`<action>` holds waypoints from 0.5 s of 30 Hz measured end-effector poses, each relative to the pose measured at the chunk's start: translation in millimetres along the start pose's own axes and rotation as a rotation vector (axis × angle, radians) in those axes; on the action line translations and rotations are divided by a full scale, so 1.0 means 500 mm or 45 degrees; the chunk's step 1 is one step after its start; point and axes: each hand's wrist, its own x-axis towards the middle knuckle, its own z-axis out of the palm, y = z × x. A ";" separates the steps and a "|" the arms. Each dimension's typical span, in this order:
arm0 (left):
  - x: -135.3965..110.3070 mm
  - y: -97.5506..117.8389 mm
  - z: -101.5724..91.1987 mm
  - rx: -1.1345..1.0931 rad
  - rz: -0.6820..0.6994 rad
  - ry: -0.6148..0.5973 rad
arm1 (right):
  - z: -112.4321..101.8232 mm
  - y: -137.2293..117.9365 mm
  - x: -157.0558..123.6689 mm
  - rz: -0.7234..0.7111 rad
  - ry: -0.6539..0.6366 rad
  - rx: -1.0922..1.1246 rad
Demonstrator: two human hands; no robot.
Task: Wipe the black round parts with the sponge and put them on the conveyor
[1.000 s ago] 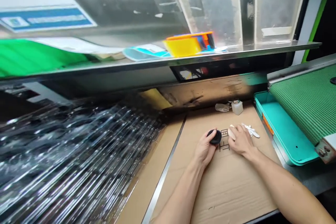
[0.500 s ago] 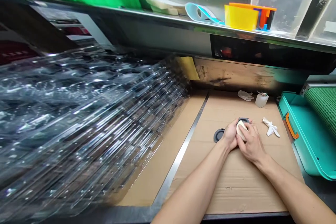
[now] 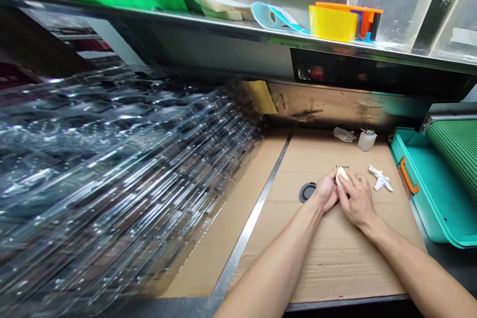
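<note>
Over the cardboard, my left hand (image 3: 326,193) is closed around a dark grey round part, of which only a sliver of the dark edge shows now. My right hand (image 3: 357,199) has its fingers bent over a cream-white pad (image 3: 341,176), pressing it against that part. Whether the pad is cloth or sponge I cannot tell. Just left of my left hand, a dark grey round piece with a raised ring (image 3: 307,192) lies flat. A crumpled white cloth (image 3: 380,178) rests to the right of my hands.
Stacked clear plastic trays (image 3: 149,174) fill the left side. A white pump bottle (image 3: 367,140) and crumpled plastic (image 3: 343,134) stand at the back. Right is a teal bin (image 3: 434,208) beside a green belt (image 3: 456,146). An overhead shelf holds a yellow container (image 3: 333,23).
My hands have turned slightly, so the dark part between them is now mostly hidden. The pad is still pressed to it. The whole view has shifted a little.
</note>
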 end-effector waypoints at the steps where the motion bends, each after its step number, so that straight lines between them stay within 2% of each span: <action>1: -0.001 0.000 0.001 0.007 -0.007 -0.006 | -0.002 -0.001 0.001 -0.001 -0.019 -0.012; 4: 0.000 -0.002 0.002 0.045 -0.001 0.000 | -0.006 -0.002 0.004 0.091 0.018 -0.046; 8: 0.006 -0.005 -0.005 0.046 0.002 -0.012 | -0.004 -0.002 0.003 0.042 0.036 -0.006; 11: 0.010 -0.006 -0.008 0.040 0.010 -0.015 | 0.000 -0.005 -0.001 0.125 0.098 -0.041; 15: 0.011 -0.004 -0.006 -0.024 -0.025 0.002 | 0.003 -0.004 -0.005 -0.020 0.046 -0.006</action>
